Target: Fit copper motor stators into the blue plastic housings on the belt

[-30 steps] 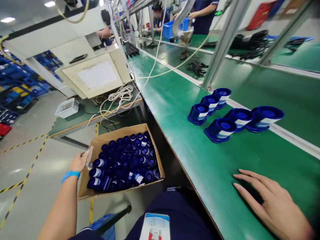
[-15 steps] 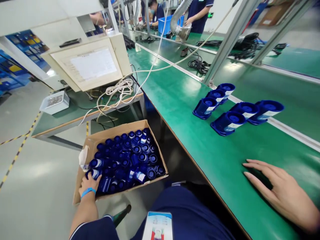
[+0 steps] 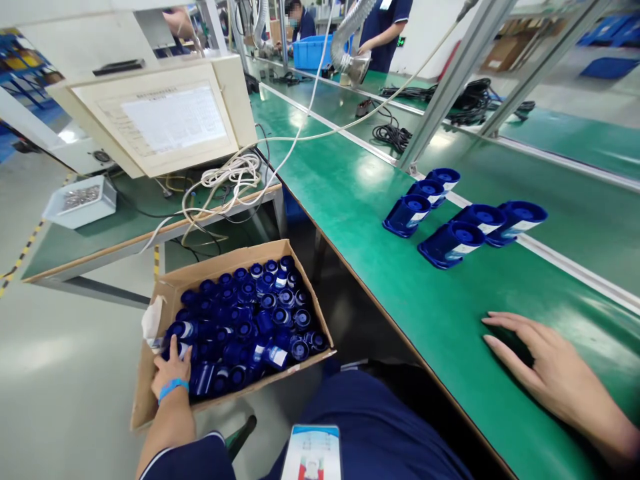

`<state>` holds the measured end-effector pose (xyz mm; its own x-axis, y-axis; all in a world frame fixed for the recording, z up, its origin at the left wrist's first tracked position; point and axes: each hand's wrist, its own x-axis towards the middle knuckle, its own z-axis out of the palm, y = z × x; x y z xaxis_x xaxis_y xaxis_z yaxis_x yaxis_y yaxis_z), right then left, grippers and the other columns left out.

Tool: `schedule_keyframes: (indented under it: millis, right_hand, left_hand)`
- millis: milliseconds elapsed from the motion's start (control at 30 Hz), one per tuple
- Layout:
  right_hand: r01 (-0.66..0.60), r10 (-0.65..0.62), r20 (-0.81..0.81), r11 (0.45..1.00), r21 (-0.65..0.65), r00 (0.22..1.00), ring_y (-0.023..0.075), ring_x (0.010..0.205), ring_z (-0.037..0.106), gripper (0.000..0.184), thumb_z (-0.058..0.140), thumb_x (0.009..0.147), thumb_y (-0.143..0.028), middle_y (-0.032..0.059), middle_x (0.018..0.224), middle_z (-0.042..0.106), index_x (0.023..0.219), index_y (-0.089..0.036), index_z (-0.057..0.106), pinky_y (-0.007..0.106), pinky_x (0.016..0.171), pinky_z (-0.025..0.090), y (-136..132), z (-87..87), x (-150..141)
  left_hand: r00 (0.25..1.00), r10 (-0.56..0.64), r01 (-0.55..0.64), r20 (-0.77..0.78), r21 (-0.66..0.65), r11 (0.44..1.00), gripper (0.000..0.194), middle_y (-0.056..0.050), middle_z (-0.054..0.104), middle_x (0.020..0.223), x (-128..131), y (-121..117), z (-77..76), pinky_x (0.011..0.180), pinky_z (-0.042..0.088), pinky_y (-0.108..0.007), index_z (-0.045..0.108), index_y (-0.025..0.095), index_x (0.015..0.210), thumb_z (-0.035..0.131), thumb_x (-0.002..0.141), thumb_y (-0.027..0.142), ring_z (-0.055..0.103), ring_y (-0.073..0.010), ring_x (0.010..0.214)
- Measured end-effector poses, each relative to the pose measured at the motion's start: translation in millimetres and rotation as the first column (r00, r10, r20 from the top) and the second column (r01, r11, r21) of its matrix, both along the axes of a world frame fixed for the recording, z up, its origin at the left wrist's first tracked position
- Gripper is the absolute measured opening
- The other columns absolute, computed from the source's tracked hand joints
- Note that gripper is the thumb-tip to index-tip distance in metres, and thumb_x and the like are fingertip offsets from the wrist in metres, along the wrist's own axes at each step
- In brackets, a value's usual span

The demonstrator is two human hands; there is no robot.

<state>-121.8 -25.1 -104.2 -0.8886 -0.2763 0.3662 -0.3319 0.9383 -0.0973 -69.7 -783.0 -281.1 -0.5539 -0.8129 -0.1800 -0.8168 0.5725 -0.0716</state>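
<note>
At the lower left, my left hand (image 3: 171, 370) reaches into a cardboard box (image 3: 145, 380) filled with blue plastic cylindrical housings (image 3: 265, 323). Its index finger is stretched over a housing with a white label (image 3: 181, 329) at the box's left side, and the fingers are apart; the housing under the hand is partly hidden. On the green worktable (image 3: 400, 293), my right hand (image 3: 555, 367) rests with fingers stretched out and nothing in it. Beyond it stand several blue housings (image 3: 453, 245) with labels, open ends up, in two short rows.
Left of the box is a side table with a monitor (image 3: 165, 123), coiled white cables (image 3: 233, 175) and a tray of small metal parts (image 3: 83, 199). An aluminium post (image 3: 440, 100) rises behind the housings. Farther back, a co-worker (image 3: 385, 33) stands near a blue bin (image 3: 310, 52).
My left hand has shifted slightly, its index finger now extended farther over the housings. The right hand keeps its place on the worktable. The whole view has turned a little.
</note>
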Motion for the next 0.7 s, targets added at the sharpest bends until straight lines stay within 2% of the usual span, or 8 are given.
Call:
schedule_keyframes:
  millis: [100, 267, 400, 567, 633, 700]
  right_hand:
    - [0.005, -0.005, 0.002, 1.000, 0.001, 1.000, 0.0310, 0.104, 0.069, 0.046, 0.039, 0.102, -0.062, 0.0118, 0.118, 0.070, 0.118, -0.025, 0.060, 0.049, 0.088, 0.056, 1, -2.1, 1]
    - [0.041, -0.040, 0.035, 0.998, -0.036, 0.999, 0.0309, 0.107, 0.068, 0.045, 0.041, 0.101, -0.063, 0.0103, 0.121, 0.069, 0.117, -0.025, 0.061, 0.050, 0.088, 0.055, 2, -4.0, 2]
    - [0.070, -0.064, 0.080, 0.994, -0.078, 0.995, 0.0307, 0.112, 0.065, 0.046, 0.042, 0.101, -0.063, 0.0107, 0.124, 0.068, 0.118, -0.025, 0.062, 0.050, 0.094, 0.053, 2, -4.5, 2]
    - [0.119, -0.099, 0.149, 0.985, -0.126, 0.984, 0.0290, 0.120, 0.061, 0.042, 0.046, 0.102, -0.057, 0.0124, 0.131, 0.065, 0.120, -0.024, 0.064, 0.049, 0.102, 0.049, -2, 0.1, 3]
    - [0.117, -0.091, 0.166, 0.981, -0.155, 0.982, 0.0279, 0.121, 0.061, 0.039, 0.048, 0.102, -0.053, 0.0129, 0.131, 0.065, 0.121, -0.023, 0.064, 0.048, 0.103, 0.048, -4, 4.4, 3]
    - [0.114, -0.084, 0.166, 0.978, -0.176, 0.983, 0.0270, 0.122, 0.060, 0.036, 0.048, 0.103, -0.049, 0.0128, 0.131, 0.065, 0.121, -0.022, 0.064, 0.048, 0.103, 0.048, -7, 9.0, 2]
  left_hand:
    - [0.999, 0.015, -0.017, 0.029, 0.060, 0.998, 0.072, -0.017, 0.046, 0.149, -6, -12, 1.0, 0.099, 0.054, -0.055, 0.033, 0.024, 0.154, 0.049, 0.097, 0.064, 0.061, -0.0300, 0.119]
    - [0.998, -0.027, 0.020, 0.052, 0.139, 0.990, 0.069, -0.017, 0.040, 0.155, -18, -32, 1.6, 0.104, 0.051, -0.056, 0.038, 0.023, 0.151, 0.054, 0.096, 0.061, 0.056, -0.0320, 0.128]
    - [0.996, -0.058, 0.045, 0.072, 0.170, 0.984, 0.069, -0.016, 0.044, 0.153, -29, -41, 3.7, 0.106, 0.050, -0.056, 0.040, 0.023, 0.151, 0.053, 0.096, 0.061, 0.055, -0.0320, 0.130]
    - [0.990, -0.119, 0.109, 0.075, 0.131, 0.985, 0.070, -0.019, 0.059, 0.139, -38, -25, 16.8, 0.103, 0.052, -0.056, 0.041, 0.021, 0.150, 0.043, 0.094, 0.063, 0.058, -0.0366, 0.130]
    - [0.984, -0.172, 0.166, 0.052, 0.101, 0.981, 0.074, -0.019, 0.066, 0.130, -42, -11, 27.3, 0.101, 0.054, -0.057, 0.044, 0.023, 0.148, 0.040, 0.086, 0.064, 0.060, -0.0393, 0.130]
    - [0.970, -0.242, 0.240, 0.014, 0.074, 0.968, 0.081, -0.016, 0.069, 0.126, -50, 6, 43.3, 0.097, 0.056, -0.058, 0.043, 0.031, 0.148, 0.046, 0.075, 0.065, 0.062, -0.0409, 0.127]
